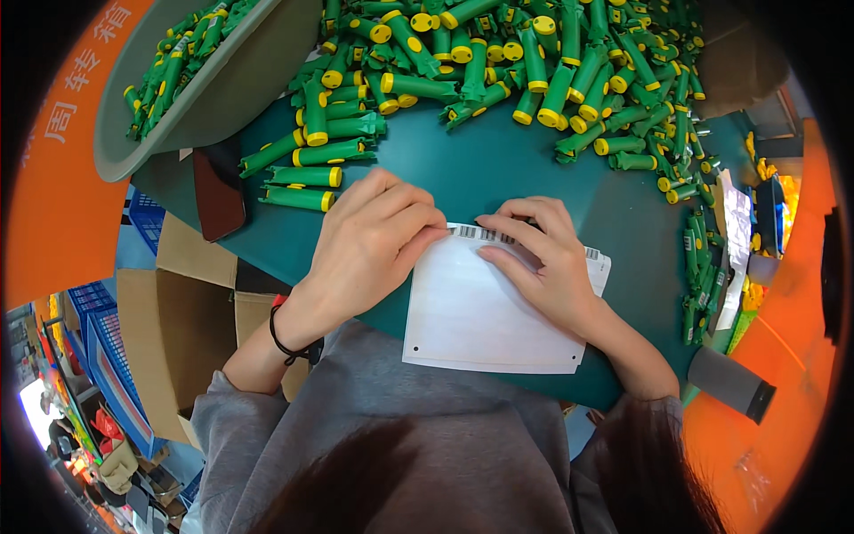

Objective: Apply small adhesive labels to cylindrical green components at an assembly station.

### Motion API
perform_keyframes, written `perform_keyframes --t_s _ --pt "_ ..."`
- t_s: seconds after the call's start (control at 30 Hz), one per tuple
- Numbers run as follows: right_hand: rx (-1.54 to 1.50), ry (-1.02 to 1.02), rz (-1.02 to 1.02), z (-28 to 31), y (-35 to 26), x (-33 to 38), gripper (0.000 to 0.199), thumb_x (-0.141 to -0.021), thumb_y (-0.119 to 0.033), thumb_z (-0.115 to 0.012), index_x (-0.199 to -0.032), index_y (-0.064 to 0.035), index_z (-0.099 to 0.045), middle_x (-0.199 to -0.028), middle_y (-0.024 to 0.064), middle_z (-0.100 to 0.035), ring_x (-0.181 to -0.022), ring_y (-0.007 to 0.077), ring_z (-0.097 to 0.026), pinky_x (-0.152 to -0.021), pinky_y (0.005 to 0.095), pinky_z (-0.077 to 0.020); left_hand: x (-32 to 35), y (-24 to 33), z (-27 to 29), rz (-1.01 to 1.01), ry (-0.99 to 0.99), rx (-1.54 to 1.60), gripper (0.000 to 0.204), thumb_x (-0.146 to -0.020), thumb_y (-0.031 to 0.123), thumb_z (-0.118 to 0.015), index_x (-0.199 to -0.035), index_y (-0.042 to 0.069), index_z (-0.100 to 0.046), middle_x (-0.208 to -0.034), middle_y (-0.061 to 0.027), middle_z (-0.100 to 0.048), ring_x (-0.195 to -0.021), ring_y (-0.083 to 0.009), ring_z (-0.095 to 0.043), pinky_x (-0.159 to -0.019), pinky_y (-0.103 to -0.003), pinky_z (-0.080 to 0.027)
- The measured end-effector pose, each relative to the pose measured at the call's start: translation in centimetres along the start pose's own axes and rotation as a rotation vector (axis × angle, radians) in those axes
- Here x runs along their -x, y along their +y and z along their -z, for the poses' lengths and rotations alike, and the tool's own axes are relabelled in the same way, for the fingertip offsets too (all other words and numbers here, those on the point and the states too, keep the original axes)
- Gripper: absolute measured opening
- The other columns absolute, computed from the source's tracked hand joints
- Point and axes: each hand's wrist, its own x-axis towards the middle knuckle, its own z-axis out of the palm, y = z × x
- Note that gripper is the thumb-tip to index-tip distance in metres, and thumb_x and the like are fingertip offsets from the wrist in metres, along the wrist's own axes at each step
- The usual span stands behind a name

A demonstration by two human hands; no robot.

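Observation:
A small stack of white label sheets (494, 311) lies on the green table in front of me, with barcode labels along its far edge. My left hand (378, 236) is closed, thumb and fingertips pinching at the far left corner of the sheets. My right hand (547, 267) is bent over the far edge, its thumb on the paper and its fingers curled around the barcode strip. Beyond my left hand, several green-wrapped tubes with yellow ends (304, 175) lie in a row. A large heap of the same tubes (534, 76) covers the table's far side.
A grey-green basin (200, 102) of such tubes stands at the far left, beside a dark brown flat case (220, 196). Below the table's left edge is an open cardboard box (169, 329). More tubes (701, 276) and a grey cylinder (725, 381) are at the right.

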Motion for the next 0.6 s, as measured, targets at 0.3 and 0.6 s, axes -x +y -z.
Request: perform_keyframes --t_s 0.3,0.6 --pt "-0.021 0.281 -0.556 4.9 -0.4 -8.0 0.051 -0.091 -0.022 -0.078 -0.125 -0.0037 -0.043 -0.095 0.0137 -0.07 -0.076 0.017 -0.069 -0.068 0.0273 -0.055 0.3 0.5 -0.9 -0.054 0.121 0.035 0.018 -0.08 0.005 -0.079 -0.093 0.005 -0.066 -0.095 -0.0059 -0.067 -0.082 -0.0249 -0.063 -0.067 -0.034 -0.051" --pt "-0.31 0.226 -0.414 5.5 -0.1 -4.0 0.03 -0.097 -0.005 -0.067 -0.126 0.0005 -0.063 -0.102 0.009 -0.071 -0.085 0.0117 -0.068 -0.078 0.0253 -0.0555 -1.6 2.1 1.8 -0.052 0.234 0.279 0.036 -0.077 -0.001 -0.082 -0.108 0.003 -0.065 -0.107 -0.0091 -0.07 -0.097 -0.022 -0.065 -0.081 -0.033 -0.051"
